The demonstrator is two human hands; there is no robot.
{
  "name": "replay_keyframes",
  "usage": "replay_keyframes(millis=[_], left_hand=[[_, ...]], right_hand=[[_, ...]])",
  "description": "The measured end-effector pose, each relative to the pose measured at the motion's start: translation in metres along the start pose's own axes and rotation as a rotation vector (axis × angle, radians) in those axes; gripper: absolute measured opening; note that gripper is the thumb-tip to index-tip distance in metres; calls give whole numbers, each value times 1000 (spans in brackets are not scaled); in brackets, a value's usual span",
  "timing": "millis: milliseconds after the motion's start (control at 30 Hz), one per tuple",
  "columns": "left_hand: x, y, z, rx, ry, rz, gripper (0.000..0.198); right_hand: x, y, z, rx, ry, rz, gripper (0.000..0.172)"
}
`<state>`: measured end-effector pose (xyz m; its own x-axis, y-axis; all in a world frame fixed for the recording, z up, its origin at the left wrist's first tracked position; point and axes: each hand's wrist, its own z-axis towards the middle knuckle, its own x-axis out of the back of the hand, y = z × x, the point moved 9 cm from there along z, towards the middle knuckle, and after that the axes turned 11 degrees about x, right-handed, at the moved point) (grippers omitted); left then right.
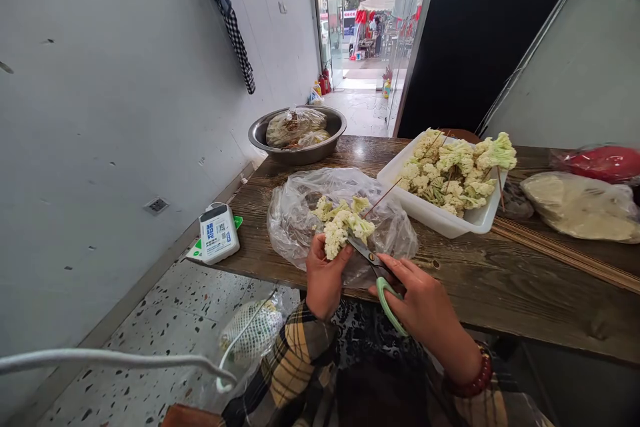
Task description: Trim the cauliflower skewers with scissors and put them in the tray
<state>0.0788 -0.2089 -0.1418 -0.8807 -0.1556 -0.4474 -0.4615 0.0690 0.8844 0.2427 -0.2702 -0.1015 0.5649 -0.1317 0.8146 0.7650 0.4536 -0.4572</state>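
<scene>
My left hand [325, 277] is closed around a piece of cauliflower [339, 230], held over a crumpled clear plastic bag [295, 213] on the table. In my right hand [420, 297] is a pair of scissors [383, 287] with light green handles, and its dark blades reach the cauliflower's right side. More cauliflower lies on the bag just behind the held piece, and a thin skewer [384, 197] slants up beside it. To the right, a white plastic tub [435, 217] is heaped with cauliflower florets [453, 167], several with skewers in them.
A metal basin [300, 155] with bagged food stands at the table's back left. A white power bank station [219, 233] sits at the left edge. Bundled skewers [565, 253] and plastic bags [583, 203] lie right. Netted cauliflower [253, 330] is on the floor; a white cable [125, 358] crosses lower left.
</scene>
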Motion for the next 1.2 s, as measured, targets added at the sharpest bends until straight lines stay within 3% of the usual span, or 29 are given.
replay_keyframes(millis=[367,533,800,867,967,1100,1200], left_hand=[[4,2,5,-51,20,-18,33],[3,5,7,0,15,-89,34],[14,12,17,135,-24,-303,45],[18,17,20,135,-34,-344,48],[21,23,23,166,-64,-383,52],[22,27,23,195,-98,-421,50],[21,30,21,195,-120,-421,47]], right_hand=[[-8,-4,3,29,49,-18,39],[-14,-1,6,43,91,124,40],[-16,29,1,-240,142,489,51],[-6,43,-1,-251,177,435,53],[12,60,-1,-168,172,170,51],[16,74,-1,-47,18,-182,45],[12,76,0,38,-64,-267,46]])
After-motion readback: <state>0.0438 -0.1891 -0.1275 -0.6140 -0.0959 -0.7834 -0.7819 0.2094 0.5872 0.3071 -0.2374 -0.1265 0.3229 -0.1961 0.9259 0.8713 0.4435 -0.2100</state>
